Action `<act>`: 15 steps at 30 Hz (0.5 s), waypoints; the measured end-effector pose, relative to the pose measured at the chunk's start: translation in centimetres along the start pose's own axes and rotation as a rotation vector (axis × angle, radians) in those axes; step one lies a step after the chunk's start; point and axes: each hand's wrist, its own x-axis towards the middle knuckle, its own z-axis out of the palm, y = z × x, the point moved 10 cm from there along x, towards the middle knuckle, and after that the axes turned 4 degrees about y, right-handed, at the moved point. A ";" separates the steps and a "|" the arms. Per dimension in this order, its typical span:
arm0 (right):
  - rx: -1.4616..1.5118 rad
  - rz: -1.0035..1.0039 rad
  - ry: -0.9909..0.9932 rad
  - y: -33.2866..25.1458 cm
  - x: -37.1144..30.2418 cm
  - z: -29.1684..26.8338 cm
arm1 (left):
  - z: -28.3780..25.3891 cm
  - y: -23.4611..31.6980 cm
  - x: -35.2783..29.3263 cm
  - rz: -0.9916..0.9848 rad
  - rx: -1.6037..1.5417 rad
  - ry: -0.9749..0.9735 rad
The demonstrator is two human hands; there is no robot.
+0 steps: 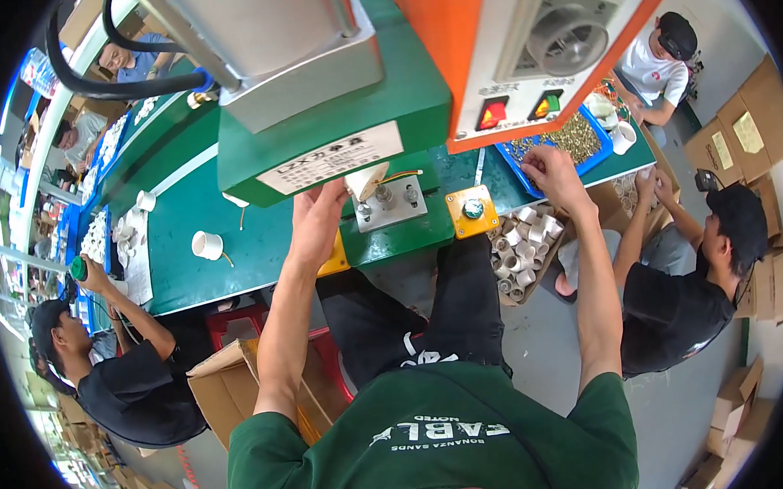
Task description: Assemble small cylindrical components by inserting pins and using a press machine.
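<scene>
My left hand point(319, 217) is under the front of the green press point(334, 133), its fingers closed at the edge of a white plastic cup-shaped piece point(367, 183) with a short yellowish wire. That piece sits tilted beside the metal fixture plate point(393, 208) and its upright pins. To the right, my right hand point(553, 174) is at the near edge of a blue tray point(599, 158) of small brass-coloured parts point(570, 140). Its fingertips are pinched together, and whatever lies between them is too small to make out.
Yellow button plate point(472, 211) stands right of the fixture. An orange-and-white control box point(532, 63) rises behind. White cups fill a carton point(524, 249) below the table edge; another white cup point(207, 245) stands left on the green table point(174, 276). Co-workers sit on both sides.
</scene>
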 end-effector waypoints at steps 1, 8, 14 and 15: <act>0.021 0.009 -0.002 -0.2 0.0 -0.1 | -0.2 -0.1 0.0 -0.007 0.006 -0.004; 0.053 0.039 -0.007 -0.9 0.0 -0.2 | 1.3 2.1 -0.8 0.125 0.248 -0.020; 0.071 0.058 0.003 -1.1 -0.1 -0.5 | 5.0 5.4 -2.4 0.548 0.679 -0.205; 0.079 0.053 0.019 -1.5 0.0 -0.7 | 4.8 5.2 -2.1 0.545 0.728 -0.200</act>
